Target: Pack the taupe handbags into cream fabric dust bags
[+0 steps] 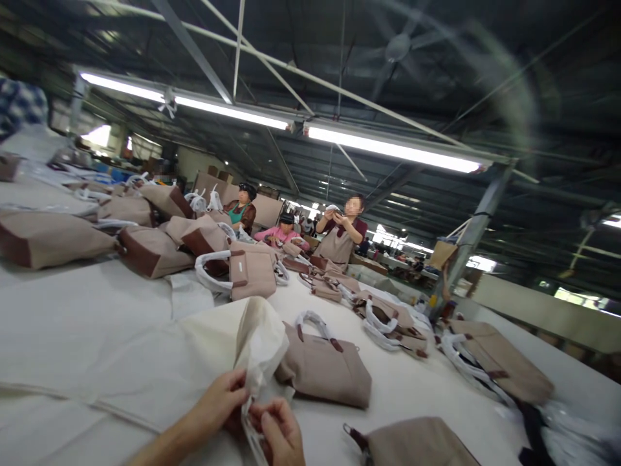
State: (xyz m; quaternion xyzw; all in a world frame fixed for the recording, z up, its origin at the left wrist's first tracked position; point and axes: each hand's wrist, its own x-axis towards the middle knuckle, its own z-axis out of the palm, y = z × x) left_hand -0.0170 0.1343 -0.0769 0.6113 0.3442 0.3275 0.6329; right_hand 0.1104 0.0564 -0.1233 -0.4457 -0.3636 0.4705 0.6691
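Dozens of taupe fabric handbags with dark brown trim lie over the long white desk (97, 304), and going from the left, the flat ones (48, 238) sit piled near the far edge, well apart from the person's hands. Nearer, a wide cream-white non-woven dust bag (160, 362) lies spread on the desk, its mouth gathered up into a soft peak. The left hand (220, 401) is curled nearly closed, thumb and fingers pinching the loose edge of that cloth at the bottom of the view. Just beside it, the right hand (279, 430) is likewise closed in a pinch on a thin white strip (250, 427) hanging from the same edge; whether that is a drawstring or a fold, I cannot tell. Just right of the peak lies a taupe handbag with paper-wrapped white handles (325, 366), touching the cloth's raised mouth. As I judge it, the thin cloth could slip from so light a pinch, or the mouth could collapse and snag on the wrapped handles, tearing the paper. Further right, more handbags (495, 362) lie close together, and across the desk three co-workers (339, 233) handle bags of their own.
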